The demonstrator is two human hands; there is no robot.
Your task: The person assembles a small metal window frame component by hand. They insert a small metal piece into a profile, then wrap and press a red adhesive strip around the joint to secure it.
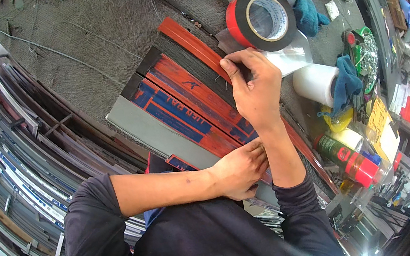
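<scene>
Long flat profiles [180, 113] covered in orange and blue film lie side by side across the bench, with a plain grey strip [162, 135] along their left side. My right hand [257, 80] is above the dark and orange far profile [196, 47], thumb and forefinger pinched together. A thin, light sliver shows by those fingertips, too small to name. Nearer my body, my left hand [240, 171] rests on the profiles with its fingers curled. Its fingertips are partly hidden, and whatever they grip cannot be made out. My right forearm passes close beside it.
A large black-and-red tape roll [267, 15] lies on clear plastic bags beyond my right hand. Right of it are a white film roll [316, 83], blue cloths [304, 6] and a red-and-green spray can [347, 157]. Racks of long profiles [14, 134] fill the left side.
</scene>
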